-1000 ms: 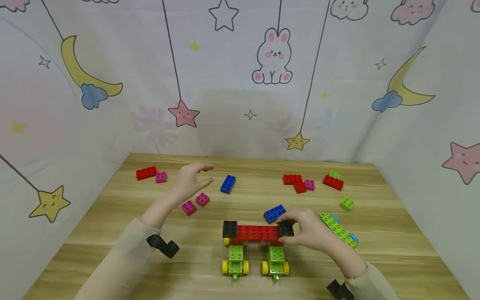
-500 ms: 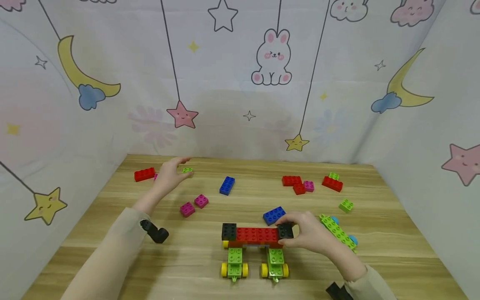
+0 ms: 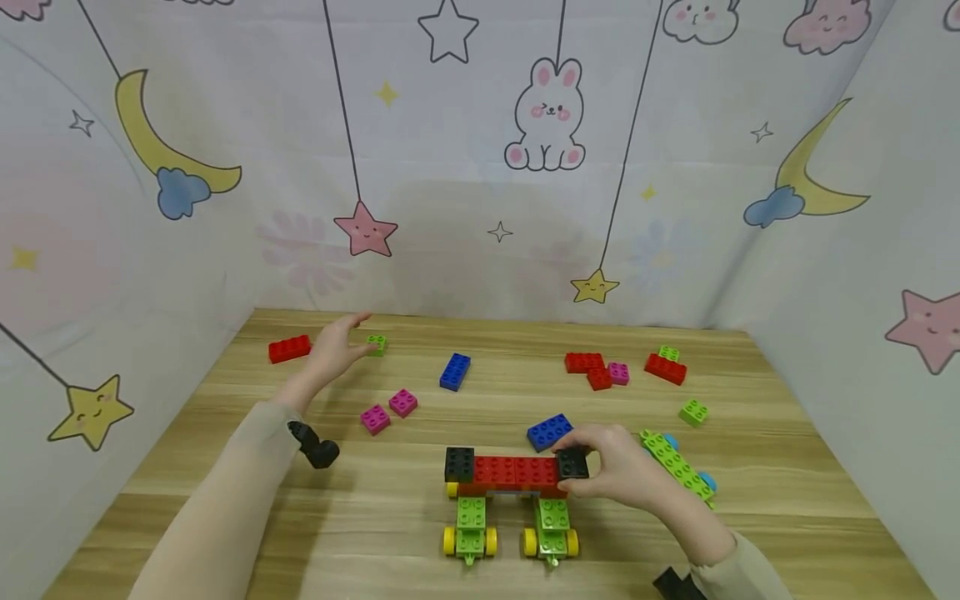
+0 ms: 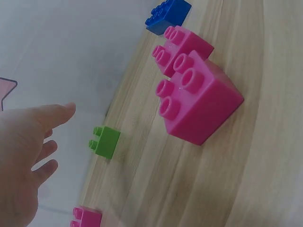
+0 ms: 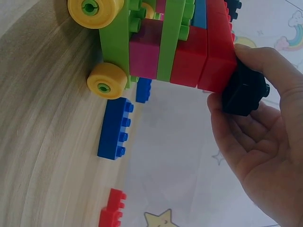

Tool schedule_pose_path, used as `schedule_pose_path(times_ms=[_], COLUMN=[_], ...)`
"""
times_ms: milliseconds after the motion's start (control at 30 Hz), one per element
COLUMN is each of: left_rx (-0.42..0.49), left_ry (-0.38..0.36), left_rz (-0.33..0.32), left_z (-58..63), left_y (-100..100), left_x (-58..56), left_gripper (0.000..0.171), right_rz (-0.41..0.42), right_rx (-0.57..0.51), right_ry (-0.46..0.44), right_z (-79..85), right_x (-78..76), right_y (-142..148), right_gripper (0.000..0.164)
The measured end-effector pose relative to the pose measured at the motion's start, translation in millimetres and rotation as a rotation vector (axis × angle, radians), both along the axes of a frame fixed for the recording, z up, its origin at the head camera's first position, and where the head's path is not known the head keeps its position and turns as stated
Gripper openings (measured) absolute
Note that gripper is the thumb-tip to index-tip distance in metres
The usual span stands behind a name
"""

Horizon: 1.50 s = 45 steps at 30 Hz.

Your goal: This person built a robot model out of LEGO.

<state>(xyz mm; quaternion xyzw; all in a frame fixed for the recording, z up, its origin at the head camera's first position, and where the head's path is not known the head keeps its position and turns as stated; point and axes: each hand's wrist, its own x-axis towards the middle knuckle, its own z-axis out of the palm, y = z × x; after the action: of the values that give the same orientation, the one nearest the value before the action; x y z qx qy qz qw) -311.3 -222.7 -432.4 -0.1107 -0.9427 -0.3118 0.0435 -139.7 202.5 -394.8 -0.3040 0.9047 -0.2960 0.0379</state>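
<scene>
Brick vehicle (image 3: 517,473) stands on the wooden table (image 3: 375,517), red along its top, with yellow wheels (image 3: 491,542) below. Beyond it, far to its left, lies a red brick (image 3: 289,349); next comes the left hand (image 3: 330,354), thumb and fingers spread wide and holding nothing, near a green brick (image 3: 378,342) (the left wrist view shows a gap between them). Two pink bricks (image 3: 375,419) sit closer to the vehicle's left, and one blue brick (image 3: 455,372) lies beyond its left end. Another blue brick (image 3: 548,432) rests just beyond its right half. At the vehicle's right end, the right hand (image 3: 618,471) pinches a black brick (image 3: 573,462); farther right lies a lime wheeled base (image 3: 678,469).
</scene>
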Motion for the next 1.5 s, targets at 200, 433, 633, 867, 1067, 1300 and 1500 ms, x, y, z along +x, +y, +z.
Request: schedule_pose_path(times_ms=[200, 433, 633, 867, 1067, 1300, 1500], left_rx=[-0.004, -0.022, -0.030, -0.049, -0.060, -0.097, -0.099], left_ry=[-0.084, -0.133, -0.144, -0.151, -0.146, -0.120, -0.081], left_rz=[-0.025, -0.060, -0.116, -0.145, -0.156, -0.159, -0.164], left_z=[-12.7, -21.1, -25.1, -28.6, -30.2, -33.1, -33.5], left_y=[-3, -4, -3, -2, 0, 2, 2], left_x=[-10.1, -14.3, -15.4, -18.5, -21.2, -21.5, -19.7], left_gripper=[0.066, 0.064, 0.061, 0.057, 0.054, 0.054, 0.054], right_rz=[0.002, -0.001, -0.008, -0.005, -0.014, -0.017, -0.012], right_rx=[-0.002, -0.011, -0.011, -0.012, -0.009, -0.011, -0.022], right_ry=[0.010, -0.026, -0.040, -0.037, -0.031, -0.041, -0.041], right_z=[-1.5, 0.5, 0.7, -0.6, -1.0, -1.8, -2.5], right_x=[0.9, -0.6, -0.7, -0.9, -0.4, -0.7, -1.2], right_y=[1, -1, -1, 0, 1, 1, 2], right_gripper=[0.031, 0.032, 0.032, 0.032, 0.032, 0.032, 0.032])
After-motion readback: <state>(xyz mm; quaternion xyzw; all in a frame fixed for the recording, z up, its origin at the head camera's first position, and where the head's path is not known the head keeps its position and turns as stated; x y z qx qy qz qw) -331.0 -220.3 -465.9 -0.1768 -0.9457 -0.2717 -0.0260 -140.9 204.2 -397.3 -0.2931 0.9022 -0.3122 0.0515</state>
